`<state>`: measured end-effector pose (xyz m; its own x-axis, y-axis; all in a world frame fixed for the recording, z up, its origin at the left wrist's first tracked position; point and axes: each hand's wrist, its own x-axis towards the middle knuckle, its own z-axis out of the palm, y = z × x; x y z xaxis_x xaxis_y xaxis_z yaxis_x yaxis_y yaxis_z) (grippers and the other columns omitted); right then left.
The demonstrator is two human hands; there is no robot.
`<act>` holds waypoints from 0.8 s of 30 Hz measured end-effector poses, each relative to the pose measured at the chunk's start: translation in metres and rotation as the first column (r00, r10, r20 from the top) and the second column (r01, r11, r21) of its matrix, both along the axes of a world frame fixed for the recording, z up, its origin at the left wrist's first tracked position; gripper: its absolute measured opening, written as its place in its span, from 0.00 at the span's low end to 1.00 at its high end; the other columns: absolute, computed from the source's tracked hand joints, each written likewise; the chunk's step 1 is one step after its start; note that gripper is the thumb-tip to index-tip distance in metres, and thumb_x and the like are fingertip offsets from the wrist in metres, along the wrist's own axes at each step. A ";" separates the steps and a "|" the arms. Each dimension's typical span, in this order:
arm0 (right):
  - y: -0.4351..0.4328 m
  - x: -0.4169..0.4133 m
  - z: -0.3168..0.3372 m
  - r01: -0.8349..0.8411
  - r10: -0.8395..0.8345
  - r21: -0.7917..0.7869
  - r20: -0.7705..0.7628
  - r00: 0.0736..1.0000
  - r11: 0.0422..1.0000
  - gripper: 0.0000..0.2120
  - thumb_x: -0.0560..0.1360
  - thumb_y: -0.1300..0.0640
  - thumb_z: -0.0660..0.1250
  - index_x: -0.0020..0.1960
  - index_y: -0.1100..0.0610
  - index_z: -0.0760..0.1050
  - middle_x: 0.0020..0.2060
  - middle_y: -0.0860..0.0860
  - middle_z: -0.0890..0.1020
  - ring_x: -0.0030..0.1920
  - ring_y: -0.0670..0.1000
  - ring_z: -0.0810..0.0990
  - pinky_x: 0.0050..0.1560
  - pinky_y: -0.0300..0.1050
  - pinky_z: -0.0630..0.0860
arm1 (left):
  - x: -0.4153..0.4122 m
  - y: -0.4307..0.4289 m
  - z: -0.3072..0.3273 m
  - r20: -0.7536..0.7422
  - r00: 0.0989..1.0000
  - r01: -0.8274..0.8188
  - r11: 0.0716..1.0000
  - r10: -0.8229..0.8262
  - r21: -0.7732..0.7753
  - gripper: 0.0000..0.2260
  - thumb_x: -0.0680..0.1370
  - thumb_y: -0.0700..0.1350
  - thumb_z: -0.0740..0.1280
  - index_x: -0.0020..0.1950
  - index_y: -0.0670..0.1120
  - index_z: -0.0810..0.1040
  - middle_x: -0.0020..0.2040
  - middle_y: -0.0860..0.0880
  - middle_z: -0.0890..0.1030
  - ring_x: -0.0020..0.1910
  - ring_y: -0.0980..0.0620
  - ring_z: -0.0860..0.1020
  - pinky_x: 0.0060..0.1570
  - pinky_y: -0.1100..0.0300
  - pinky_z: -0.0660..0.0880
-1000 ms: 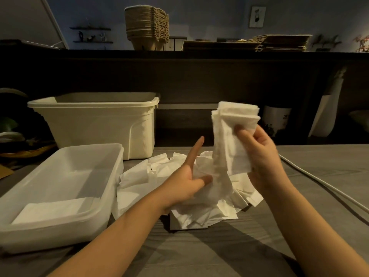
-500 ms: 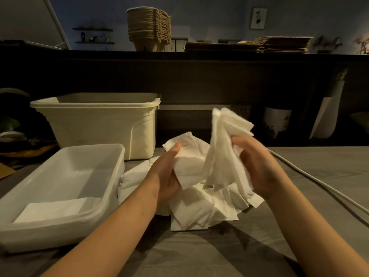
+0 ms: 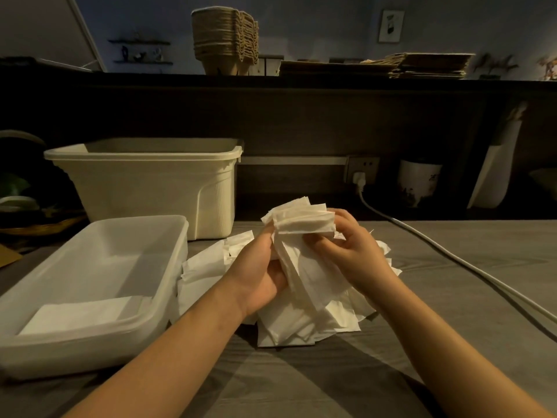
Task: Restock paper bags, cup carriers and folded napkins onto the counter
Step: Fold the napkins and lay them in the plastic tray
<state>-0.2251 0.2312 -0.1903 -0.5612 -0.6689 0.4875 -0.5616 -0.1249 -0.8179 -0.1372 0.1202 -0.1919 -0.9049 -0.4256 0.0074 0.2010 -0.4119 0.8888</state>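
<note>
Bundled napkins [image 3: 301, 224] hide the fingertips of the left hand [image 3: 256, 276] and part of the right hand [image 3: 352, 254]. Both forearms run off the bottom edge. The cable [image 3: 422, 237] exits at right. Ornaments on the wall shelf [image 3: 138, 42] are too small to identify.

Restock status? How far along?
Looks done: cup carriers and paper bags sit stacked on the counter. In hand: left hand and right hand grip a napkin bundle. Left: the loose napkin pile on the table; folded napkins lie in the clear tub, none visible on the counter.
</note>
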 end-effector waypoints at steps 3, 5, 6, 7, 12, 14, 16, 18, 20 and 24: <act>0.001 0.001 0.000 0.007 -0.007 0.005 0.003 1.000 1.000 0.08 0.74 0.55 0.65 0.47 0.41 0.74 0.51 0.44 0.79 0.52 0.47 0.79 0.51 0.46 0.79 | 0.000 0.001 -0.001 0.000 1.000 0.004 1.000 -0.004 -0.021 0.15 0.80 0.52 0.56 0.50 0.46 0.80 0.40 0.46 0.84 0.41 0.51 0.82 0.43 0.56 0.79; 0.002 0.002 0.001 0.027 -0.027 0.004 -0.007 1.000 1.000 0.08 0.74 0.55 0.65 0.48 0.42 0.74 0.47 0.44 0.81 0.50 0.46 0.80 0.49 0.46 0.80 | 0.000 0.000 -0.001 -0.003 1.000 0.009 1.000 -0.009 -0.022 0.15 0.81 0.52 0.56 0.48 0.46 0.80 0.37 0.47 0.84 0.37 0.52 0.82 0.40 0.57 0.77; 0.002 0.002 0.001 0.038 -0.038 -0.004 -0.008 0.999 0.999 0.08 0.74 0.56 0.65 0.47 0.42 0.74 0.47 0.44 0.81 0.49 0.46 0.80 0.49 0.46 0.80 | 0.000 0.000 -0.001 -0.008 1.000 0.019 1.000 -0.019 -0.023 0.15 0.80 0.52 0.57 0.47 0.46 0.80 0.36 0.47 0.83 0.36 0.52 0.82 0.40 0.57 0.77; 0.002 0.002 0.002 0.052 -0.052 -0.018 0.003 0.999 0.999 0.08 0.75 0.57 0.66 0.47 0.42 0.75 0.46 0.45 0.81 0.48 0.47 0.80 0.50 0.48 0.79 | 0.000 0.000 -0.001 -0.018 0.999 0.032 0.999 -0.032 -0.021 0.15 0.80 0.53 0.57 0.47 0.46 0.80 0.36 0.47 0.83 0.37 0.52 0.82 0.41 0.57 0.77; 0.004 -0.005 0.004 0.127 -0.087 -0.151 0.245 0.966 0.980 0.11 0.75 0.60 0.65 0.52 0.47 0.75 0.45 0.47 0.81 0.47 0.50 0.80 0.50 0.51 0.78 | 0.001 0.000 0.002 -0.062 0.996 0.071 0.997 -0.071 -0.006 0.11 0.74 0.50 0.64 0.54 0.53 0.80 0.44 0.49 0.83 0.40 0.51 0.81 0.34 0.59 0.78; 0.006 -0.010 0.006 0.143 -0.065 -0.212 0.334 0.940 0.967 0.15 0.75 0.62 0.65 0.59 0.50 0.73 0.48 0.49 0.81 0.49 0.51 0.81 0.49 0.50 0.79 | 0.000 -0.002 0.002 -0.080 0.996 0.041 0.999 -0.040 0.016 0.12 0.77 0.43 0.62 0.57 0.55 0.77 0.47 0.49 0.83 0.42 0.51 0.82 0.34 0.58 0.79; 0.009 -0.014 0.010 0.114 0.042 -0.299 0.467 0.883 0.947 0.13 0.75 0.63 0.63 0.58 0.54 0.73 0.45 0.49 0.80 0.46 0.50 0.81 0.43 0.47 0.80 | 0.000 -0.003 0.003 -0.093 0.996 0.016 0.996 -0.008 0.084 0.14 0.79 0.38 0.59 0.59 0.53 0.75 0.50 0.46 0.82 0.45 0.49 0.82 0.38 0.56 0.81; 0.013 -0.021 0.014 0.105 0.164 -0.374 0.620 0.767 0.921 0.09 0.74 0.62 0.63 0.54 0.55 0.75 0.43 0.51 0.80 0.45 0.51 0.80 0.42 0.49 0.79 | 0.001 -0.005 0.003 -0.096 0.995 -0.004 0.991 0.018 0.137 0.12 0.79 0.37 0.59 0.58 0.49 0.75 0.52 0.43 0.81 0.50 0.46 0.80 0.45 0.54 0.79; 0.017 -0.027 0.015 0.077 0.296 -0.440 0.713 0.636 0.895 0.14 0.70 0.58 0.66 0.56 0.55 0.74 0.47 0.52 0.80 0.49 0.53 0.80 0.46 0.53 0.79 | 0.001 -0.007 0.004 -0.079 0.996 -0.033 0.988 0.045 0.151 0.09 0.79 0.39 0.61 0.58 0.47 0.75 0.54 0.42 0.80 0.52 0.45 0.80 0.49 0.53 0.79; 0.022 -0.028 0.016 0.002 0.387 -0.466 0.737 0.554 0.885 0.18 0.70 0.53 0.64 0.60 0.52 0.72 0.44 0.50 0.83 0.44 0.52 0.84 0.39 0.52 0.81 | 0.001 -0.010 0.003 -0.021 0.994 -0.108 0.988 0.110 0.109 0.11 0.78 0.42 0.64 0.60 0.45 0.74 0.55 0.41 0.79 0.51 0.45 0.80 0.49 0.52 0.79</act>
